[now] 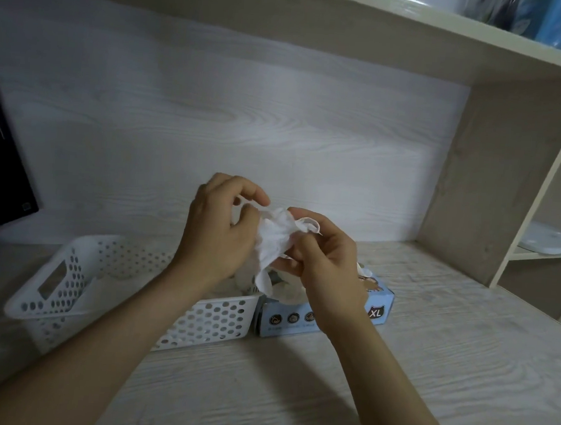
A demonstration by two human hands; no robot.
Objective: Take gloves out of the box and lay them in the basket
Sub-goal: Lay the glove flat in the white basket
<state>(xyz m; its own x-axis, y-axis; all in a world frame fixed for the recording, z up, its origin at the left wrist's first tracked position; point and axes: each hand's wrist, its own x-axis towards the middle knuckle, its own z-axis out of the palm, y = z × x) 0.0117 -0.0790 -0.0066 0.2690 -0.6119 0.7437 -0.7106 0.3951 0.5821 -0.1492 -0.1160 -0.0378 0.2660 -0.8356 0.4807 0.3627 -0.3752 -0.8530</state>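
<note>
A crumpled white glove [274,241] hangs in the air between both hands, above the seam where basket and box meet. My left hand [218,231] pinches its upper left edge with curled fingers. My right hand [322,258] pinches the rolled cuff at its right. The white perforated basket [68,283] stands on the desk at the left, with pale gloves lying in it behind my left wrist. The light blue glove box [298,319], marked XL, sits right beside the basket; more white glove material sticks out of its top, partly hidden by my right hand.
A dark monitor [0,166] stands at the far left. A wooden shelf unit [494,180] rises at the right, with a white tray [556,241] on a lower shelf and blue packages [551,22] on top. The pale wood desk [461,357] extends in front.
</note>
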